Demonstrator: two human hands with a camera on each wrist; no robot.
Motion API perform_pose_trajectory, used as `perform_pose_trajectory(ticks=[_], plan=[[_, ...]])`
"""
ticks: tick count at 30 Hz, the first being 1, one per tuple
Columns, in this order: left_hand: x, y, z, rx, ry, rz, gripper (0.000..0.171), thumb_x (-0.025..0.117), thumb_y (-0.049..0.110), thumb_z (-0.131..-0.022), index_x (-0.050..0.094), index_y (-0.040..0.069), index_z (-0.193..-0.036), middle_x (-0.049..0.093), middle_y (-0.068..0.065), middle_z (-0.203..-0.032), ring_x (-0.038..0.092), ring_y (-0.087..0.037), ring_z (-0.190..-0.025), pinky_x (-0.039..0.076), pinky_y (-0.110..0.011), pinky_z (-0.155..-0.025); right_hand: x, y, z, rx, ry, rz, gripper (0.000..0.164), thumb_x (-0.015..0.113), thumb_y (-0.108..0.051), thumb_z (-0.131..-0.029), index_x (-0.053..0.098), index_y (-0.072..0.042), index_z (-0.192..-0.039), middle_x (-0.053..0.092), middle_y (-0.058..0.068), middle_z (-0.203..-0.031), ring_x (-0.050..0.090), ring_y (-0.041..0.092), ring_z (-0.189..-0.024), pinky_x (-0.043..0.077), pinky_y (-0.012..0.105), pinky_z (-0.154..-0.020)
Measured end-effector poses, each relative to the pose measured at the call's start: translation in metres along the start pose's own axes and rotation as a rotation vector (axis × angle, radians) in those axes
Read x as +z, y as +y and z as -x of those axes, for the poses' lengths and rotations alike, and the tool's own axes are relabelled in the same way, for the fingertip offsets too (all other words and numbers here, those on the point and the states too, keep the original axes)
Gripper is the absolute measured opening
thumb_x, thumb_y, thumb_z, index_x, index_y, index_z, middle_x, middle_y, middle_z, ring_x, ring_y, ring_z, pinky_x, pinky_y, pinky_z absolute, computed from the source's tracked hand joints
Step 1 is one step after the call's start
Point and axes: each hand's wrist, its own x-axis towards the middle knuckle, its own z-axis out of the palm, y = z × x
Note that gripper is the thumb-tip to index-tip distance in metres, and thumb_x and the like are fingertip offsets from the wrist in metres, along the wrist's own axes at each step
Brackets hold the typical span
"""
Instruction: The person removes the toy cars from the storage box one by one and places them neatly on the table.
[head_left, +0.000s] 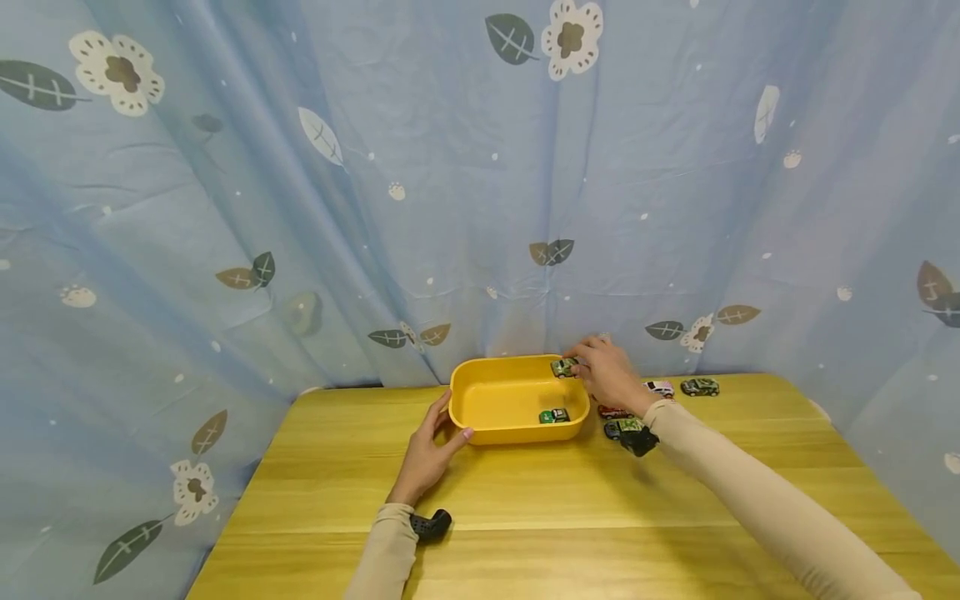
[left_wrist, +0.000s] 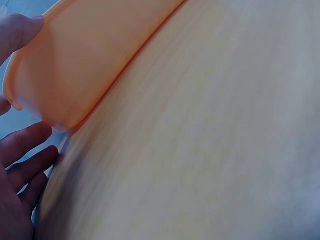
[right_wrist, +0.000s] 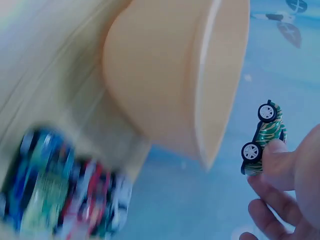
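Observation:
In the head view, a yellow plastic basin (head_left: 498, 435) stands at the back of the table. Thumb and fingers of my left hand (head_left: 426, 458) hold its left end round the near corner; the left wrist view shows the thumb at the rim and the lower fingers (left_wrist: 35, 167) apart from the wall. Above the basin's right rear corner, my right hand (head_left: 607, 375) pinches a green camouflage toy car (right_wrist: 270, 131) between thumb and fingers, its wheels toward the right wrist camera. Inside the basin lies a green, black and white toy car (head_left: 555, 416).
Right of the basin sit several toy cars: a camouflage one (head_left: 700, 387) farthest right, a white one (head_left: 660, 388), a red one (head_left: 615, 412) and a green one (head_left: 622, 427), some partly behind my right arm. A blue patterned curtain (head_left: 465, 208) hangs behind the wooden table (head_left: 517, 508).

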Motion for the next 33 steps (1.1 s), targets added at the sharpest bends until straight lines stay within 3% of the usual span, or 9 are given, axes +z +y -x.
perform_pose_trajectory(ticks=[6,14,19,22,26,33], plan=[[0.000,0.000,-0.003,0.007,0.003,0.013,0.080,0.080,0.031,-0.097,0.038,0.028,-0.165,0.054,-0.013,-0.160,0.051,-0.033,-0.149,0.035,-0.058,-0.126,-0.034,0.029,0.022,0.024,-0.005,0.050,0.024,0.068,-0.006,-0.103,0.074,-0.006,-0.126,0.074,0.017,-0.123,0.061,0.040,-0.107,0.052,0.056,-0.090],[0.002,-0.003,0.000,-0.008,0.005,0.002,0.081,0.080,0.032,-0.097,0.038,0.029,-0.166,0.051,-0.012,-0.163,0.051,-0.034,-0.149,0.034,-0.061,-0.126,-0.068,0.082,0.067,0.054,-0.019,0.099,0.026,0.069,-0.003,-0.100,0.074,-0.003,-0.126,0.075,0.021,-0.117,0.061,0.039,-0.099,0.048,0.054,-0.084],[0.000,-0.003,-0.001,-0.004,-0.003,-0.017,0.082,0.080,0.035,-0.097,0.036,0.028,-0.167,0.052,-0.012,-0.162,0.052,-0.034,-0.148,0.036,-0.059,-0.125,-0.082,0.117,0.096,0.092,-0.046,0.124,0.026,0.068,-0.001,-0.100,0.073,0.001,-0.125,0.073,0.023,-0.114,0.062,0.044,-0.102,0.048,0.061,-0.092],[-0.002,-0.003,-0.002,0.001,0.000,-0.029,0.083,0.080,0.035,-0.097,0.036,0.027,-0.167,0.054,-0.013,-0.160,0.053,-0.034,-0.148,0.037,-0.059,-0.125,-0.085,0.134,0.111,0.119,-0.064,0.129,0.026,0.068,-0.001,-0.099,0.073,0.002,-0.125,0.071,0.026,-0.115,0.062,0.048,-0.107,0.047,0.066,-0.098],[-0.004,-0.004,-0.004,0.004,0.008,-0.039,0.082,0.080,0.033,-0.097,0.037,0.029,-0.166,0.053,-0.011,-0.161,0.054,-0.032,-0.146,0.037,-0.058,-0.125,-0.080,0.151,0.128,0.127,-0.063,0.177,0.026,0.073,-0.003,-0.097,0.074,0.001,-0.122,0.072,0.027,-0.115,0.063,0.049,-0.107,0.051,0.067,-0.094],[0.000,-0.005,-0.005,-0.005,-0.012,-0.030,0.082,0.080,0.034,-0.097,0.036,0.029,-0.166,0.049,-0.011,-0.164,0.052,-0.033,-0.148,0.034,-0.058,-0.127,-0.063,0.163,0.151,0.143,-0.034,0.227,0.022,0.078,-0.003,-0.093,0.076,0.000,-0.115,0.075,0.024,-0.110,0.065,0.048,-0.104,0.053,0.066,-0.091]])
